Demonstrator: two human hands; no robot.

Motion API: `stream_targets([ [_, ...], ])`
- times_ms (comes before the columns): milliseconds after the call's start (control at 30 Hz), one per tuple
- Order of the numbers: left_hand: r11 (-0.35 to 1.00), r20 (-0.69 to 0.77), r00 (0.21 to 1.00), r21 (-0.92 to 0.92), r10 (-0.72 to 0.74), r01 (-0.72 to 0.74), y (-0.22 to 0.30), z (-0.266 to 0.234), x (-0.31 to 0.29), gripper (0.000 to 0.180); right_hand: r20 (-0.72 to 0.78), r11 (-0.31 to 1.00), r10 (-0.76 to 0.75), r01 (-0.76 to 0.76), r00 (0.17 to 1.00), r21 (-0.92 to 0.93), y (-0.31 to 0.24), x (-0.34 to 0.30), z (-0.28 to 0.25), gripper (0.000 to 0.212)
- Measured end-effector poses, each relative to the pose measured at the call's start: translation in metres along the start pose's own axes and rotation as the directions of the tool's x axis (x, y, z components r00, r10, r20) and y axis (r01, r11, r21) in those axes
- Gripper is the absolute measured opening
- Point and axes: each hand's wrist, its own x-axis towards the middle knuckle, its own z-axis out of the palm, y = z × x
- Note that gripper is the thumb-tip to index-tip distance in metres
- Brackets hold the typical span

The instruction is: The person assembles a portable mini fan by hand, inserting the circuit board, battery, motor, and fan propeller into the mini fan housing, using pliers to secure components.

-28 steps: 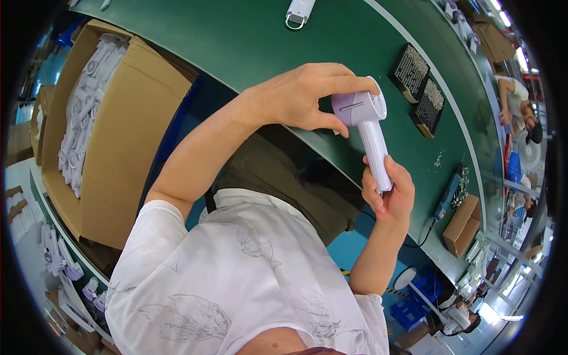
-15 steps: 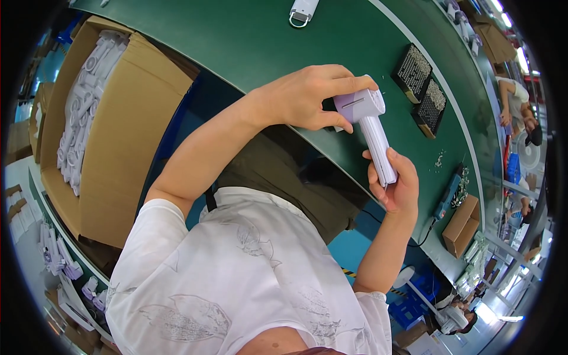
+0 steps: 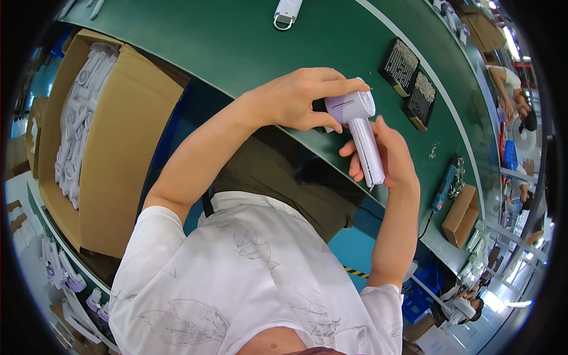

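My left hand [image 3: 305,97] grips the round head of a white and lilac hammer-shaped plastic housing [image 3: 368,154]; its thumb is under the head and its fingers lie over the top. A thin dark slot shows on the head's side. The housing's long handle slants down toward me, over the table's near edge. Around that handle is my right hand [image 3: 397,157], its thumb raised and its fingers spread behind the handle, not closed on it. Whether the right palm touches the handle I cannot tell.
A green table [image 3: 236,50] carries two black trays of small metal pieces [image 3: 400,64], a blue electric screwdriver [image 3: 444,189], a small cardboard box [image 3: 460,216] and a white device with a metal loop [image 3: 288,13]. At left stands a carton [image 3: 127,148] of white plastic parts. Other people work at far right.
My right hand has loosened from the handle's lower end and moved up along it, its fingers spreading. My left hand still grips the head. The view has shifted slightly.
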Motion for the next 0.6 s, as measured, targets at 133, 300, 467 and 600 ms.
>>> stream_targets([
  [133, 0.999, 0.012, 1.000, -0.038, 0.016, -0.016, -0.004, -0.002, 0.000, 0.077, -0.067, 0.995, 0.097, -0.098, 0.993, -0.013, -0.010, 0.014, 0.009, 0.067],
  [300, 0.997, -0.008, 1.000, -0.070, 0.024, -0.024, -0.004, -0.003, -0.001, 0.077, 0.009, 0.996, 0.034, -0.034, 0.999, 0.087, -0.004, 0.020, 0.006, 0.070],
  [467, 0.995, 0.014, 0.998, -0.077, 0.061, -0.059, -0.007, -0.002, -0.002, 0.076, 0.040, 0.973, 0.029, -0.038, 0.999, 0.229, -0.003, 0.021, 0.005, 0.067],
  [600, 0.995, 0.027, 0.999, -0.097, 0.038, -0.035, -0.008, -0.001, -0.004, 0.077, -0.031, 0.966, 0.043, -0.034, 0.999, 0.255, -0.002, 0.018, 0.005, 0.063],
])
